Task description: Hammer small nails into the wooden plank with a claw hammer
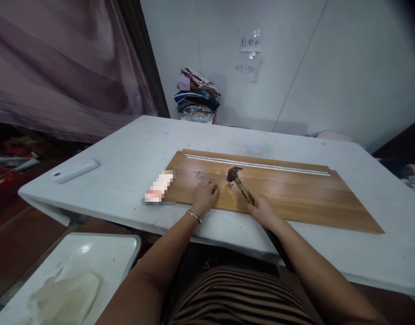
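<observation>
My right hand [262, 211] is wrapped round the handle of a claw hammer [244, 189]. Its dark metal head is low over a wooden board [305, 198]; contact with the surface is unclear. To the left, my left hand [205, 195] rests at the board's near side with its fingers curled in. Anything between those fingers is hidden. Several loose nails [200, 174] lie on the board just beyond the left hand. A short row of small dark dots [259, 190] marks the wood right of the hammer.
White strips with markings [258, 164] run along the board's far side. A blurred-out flat object [159, 187] lies by its left end on the white table [126, 149]. A white handled object [75, 170] is farther left. Folded cloths [198, 97] are stacked against the wall.
</observation>
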A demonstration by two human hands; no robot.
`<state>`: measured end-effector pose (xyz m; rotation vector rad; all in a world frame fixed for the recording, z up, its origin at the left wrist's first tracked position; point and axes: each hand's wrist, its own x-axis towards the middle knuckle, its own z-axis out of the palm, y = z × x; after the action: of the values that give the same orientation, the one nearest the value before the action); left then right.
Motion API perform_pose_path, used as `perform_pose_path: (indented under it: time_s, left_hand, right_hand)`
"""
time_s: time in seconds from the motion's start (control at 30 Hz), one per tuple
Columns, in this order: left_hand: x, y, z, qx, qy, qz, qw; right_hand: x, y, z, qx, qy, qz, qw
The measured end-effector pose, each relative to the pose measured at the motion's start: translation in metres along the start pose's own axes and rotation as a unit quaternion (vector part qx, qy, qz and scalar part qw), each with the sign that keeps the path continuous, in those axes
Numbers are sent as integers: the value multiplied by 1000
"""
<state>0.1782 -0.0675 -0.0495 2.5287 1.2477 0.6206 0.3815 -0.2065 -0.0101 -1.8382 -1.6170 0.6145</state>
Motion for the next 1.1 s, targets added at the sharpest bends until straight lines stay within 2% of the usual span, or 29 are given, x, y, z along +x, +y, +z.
perform_pose_path:
  time_s: [0.77,1.1]
  left_hand:
    - [1,0,1,0,-1,2,1000]
    - [0,0,1,2,-1,3,1000]
  right_hand:
    - [-1,1,4,18,5,-20,1000]
    - [-1,-1,1,10,0,-6,1000]
